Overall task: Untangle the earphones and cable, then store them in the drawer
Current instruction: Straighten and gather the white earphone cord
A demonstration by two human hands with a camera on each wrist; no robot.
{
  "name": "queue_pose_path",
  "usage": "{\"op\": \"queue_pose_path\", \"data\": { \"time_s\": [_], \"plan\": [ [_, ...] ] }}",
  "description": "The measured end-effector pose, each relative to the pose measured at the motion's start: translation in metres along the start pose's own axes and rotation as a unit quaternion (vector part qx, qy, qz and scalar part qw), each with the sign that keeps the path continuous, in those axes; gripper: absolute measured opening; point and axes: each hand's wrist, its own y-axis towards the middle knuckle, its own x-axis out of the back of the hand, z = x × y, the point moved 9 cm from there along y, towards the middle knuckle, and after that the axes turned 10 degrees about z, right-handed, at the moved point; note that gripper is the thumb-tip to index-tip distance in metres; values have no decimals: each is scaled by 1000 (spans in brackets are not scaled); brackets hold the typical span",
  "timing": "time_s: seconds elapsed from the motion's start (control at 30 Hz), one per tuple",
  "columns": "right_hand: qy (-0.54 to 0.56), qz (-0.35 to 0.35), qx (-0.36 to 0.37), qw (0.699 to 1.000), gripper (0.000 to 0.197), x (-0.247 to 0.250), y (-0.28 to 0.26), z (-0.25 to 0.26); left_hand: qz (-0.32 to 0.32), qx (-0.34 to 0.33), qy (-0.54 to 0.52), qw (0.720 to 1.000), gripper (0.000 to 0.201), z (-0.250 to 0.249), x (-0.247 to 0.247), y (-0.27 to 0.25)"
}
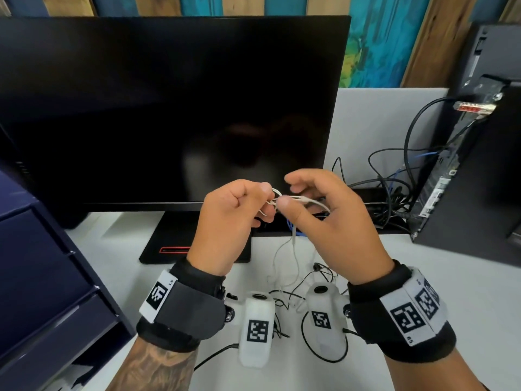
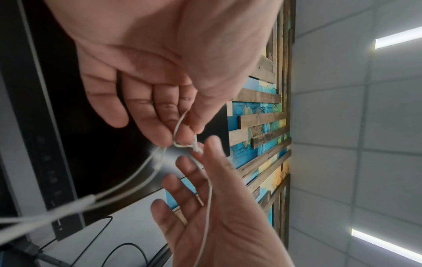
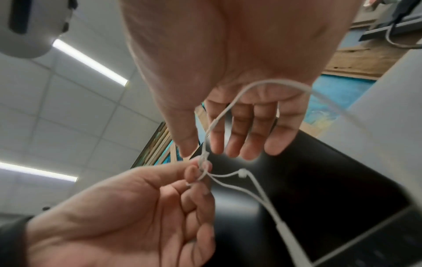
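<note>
Monitor: the black monitor (image 1: 169, 108) filled the view at 12 o'clock, dark, standing on the bench (image 1: 423, 277).
Drawer unit: the dark blue drawer unit (image 1: 42, 263) stood at 9 o'clock from the hands, well apart from them; I could not tell if any drawer was open.
Left hand: the left hand (image 1: 228, 221) was raised over the bench, and its fingers (image 2: 182, 133) were curled, with thumb and forefinger pinched on the white earphone cable (image 1: 293, 241) just beside the knot.
Right hand: the right hand (image 1: 324, 218) faced it, thumb and forefinger pinching the same cable; the other fingers (image 3: 251, 137) were spread and relaxed.
Black cable: a thin black cable (image 1: 318, 272) lay on the bench under the hands, mixed with the hanging white ends.
Knot: the small knot (image 3: 204, 162) sat exactly between the two pinches, touching both thumbs. From the left fingers it lay at 3 o'clock, from the right fingers at 9 o'clock.
Axis: the cable ran left to right through the knot, then dropped toward 6 o'clock.
Judgement: both hands were equally near; the loop probably needs loosening, not pulling apart along this axis.
</note>
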Motion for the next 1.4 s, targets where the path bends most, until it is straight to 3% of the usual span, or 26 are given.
{"op": "queue_pose_path", "data": {
  "time_s": [0.13,0.23,0.4,0.57,0.7,0.93,1.07,1.17,1.23,1.33,1.4],
  "plan": [
    [-23,25,7,999,4,-6,1,0,11,-8,-6,1000,21,-2,1,-3],
    [-22,24,-1,999,8,-8,-1,-5,22,-2,5,1000,21,-1,0,-3],
    [-110,-1,43,993,5,-8,-6,6,31,17,-11,999,20,5,-3,-3],
    [-230,58,28,971,23,-21,-5,11,53,22,12,998,23,6,-9,-4],
    [-210,77,-2,975,27,-25,-7,8,86,35,35,995,24,8,-18,-5],
    [-323,44,8,945,23,-31,-13,15,69,22,22,997,21,3,-18,-6],
    [-258,10,30,966,14,-20,-10,11,64,28,4,998,21,5,-16,-5],
    [-58,-18,19,998,9,-8,-6,3,33,23,5,999,19,7,-8,-4],
    [41,-29,1,999,9,-3,-5,-1,20,26,16,999,18,10,-4,-3],
    [100,-16,-26,995,11,-2,-4,-9,23,24,21,999,20,11,-5,-3],
    [201,-1,-46,978,13,-7,-3,-17,34,19,28,999,21,10,-9,-2]
  ]
}}
